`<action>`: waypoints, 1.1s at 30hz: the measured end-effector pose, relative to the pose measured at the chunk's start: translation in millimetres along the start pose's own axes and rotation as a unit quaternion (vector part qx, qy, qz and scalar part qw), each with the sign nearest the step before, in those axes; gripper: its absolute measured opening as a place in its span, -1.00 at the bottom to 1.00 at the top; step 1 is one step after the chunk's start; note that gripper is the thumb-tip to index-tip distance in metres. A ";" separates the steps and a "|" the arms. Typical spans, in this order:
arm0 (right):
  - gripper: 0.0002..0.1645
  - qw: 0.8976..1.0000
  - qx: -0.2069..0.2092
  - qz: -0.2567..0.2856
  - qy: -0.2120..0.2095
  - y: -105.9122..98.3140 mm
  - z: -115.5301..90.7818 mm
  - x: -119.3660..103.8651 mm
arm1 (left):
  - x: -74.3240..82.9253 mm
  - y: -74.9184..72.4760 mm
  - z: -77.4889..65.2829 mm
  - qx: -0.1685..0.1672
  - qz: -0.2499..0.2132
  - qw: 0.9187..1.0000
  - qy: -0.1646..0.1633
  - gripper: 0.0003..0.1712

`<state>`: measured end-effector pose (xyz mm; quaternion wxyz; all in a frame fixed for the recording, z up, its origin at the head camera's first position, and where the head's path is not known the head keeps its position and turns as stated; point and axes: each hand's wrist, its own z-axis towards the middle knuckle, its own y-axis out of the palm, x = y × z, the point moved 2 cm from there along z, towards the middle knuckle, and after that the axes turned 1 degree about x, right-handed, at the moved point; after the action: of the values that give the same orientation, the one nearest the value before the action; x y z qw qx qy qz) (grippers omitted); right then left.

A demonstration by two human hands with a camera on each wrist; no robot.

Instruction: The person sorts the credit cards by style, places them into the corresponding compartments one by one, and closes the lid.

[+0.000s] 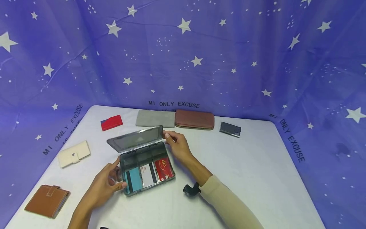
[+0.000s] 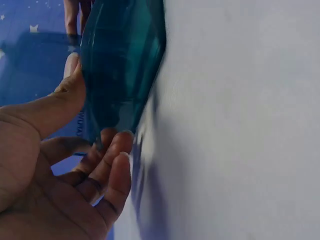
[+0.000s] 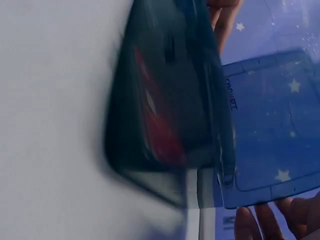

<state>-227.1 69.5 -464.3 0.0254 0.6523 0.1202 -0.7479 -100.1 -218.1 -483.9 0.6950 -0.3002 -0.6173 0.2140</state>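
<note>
A dark translucent plastic box (image 1: 144,156) with compartments sits on the table, its hinged lid (image 1: 137,140) raised at the back. In its front row lie a teal card (image 1: 134,180), a white card (image 1: 148,175) with a dark stripe and a red VIP card (image 1: 164,168); the back row shows no cards. My left hand (image 1: 104,183) grips the box's left end, thumb at the front corner and fingers along the side and lower edge. At the lid's right end, my right hand (image 1: 178,146) holds the edge between thumb and fingers. The right wrist view shows fingertips at the lid's edge (image 3: 275,125).
Along the back lie a red card holder (image 1: 112,123), a grey wallet (image 1: 155,119), a maroon zip wallet (image 1: 194,120) and a black card case (image 1: 230,129). At left are a cream wallet (image 1: 74,154) and a brown wallet (image 1: 47,201). A starry curtain (image 1: 183,63) surrounds the table.
</note>
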 end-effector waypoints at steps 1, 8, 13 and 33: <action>-0.64 1.000 -0.011 0.011 -0.002 -4.5 -1.3 0.5 | -0.6 0.8 3.5 0.001 -0.016 1.000 -0.003 0.02; -0.54 0.990 -0.129 -0.064 0.001 -27.1 -27.1 5.8 | -2.6 1.6 8.8 0.037 -0.121 0.992 -0.012 -0.36; -0.02 0.926 -0.207 -0.308 -0.072 -24.8 -63.5 -2.7 | 12.1 7.8 5.5 0.027 -0.066 0.997 -0.008 -0.11; -0.03 0.771 -0.107 -0.599 -0.188 -2.9 -87.6 -10.6 | 48.7 47.2 20.8 0.074 0.208 0.973 0.073 0.27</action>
<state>-141.1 89.8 -464.0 -0.3361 0.2872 0.5588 -0.7017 -110.0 -148.0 -479.3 0.6987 -0.3847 -0.4716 0.3761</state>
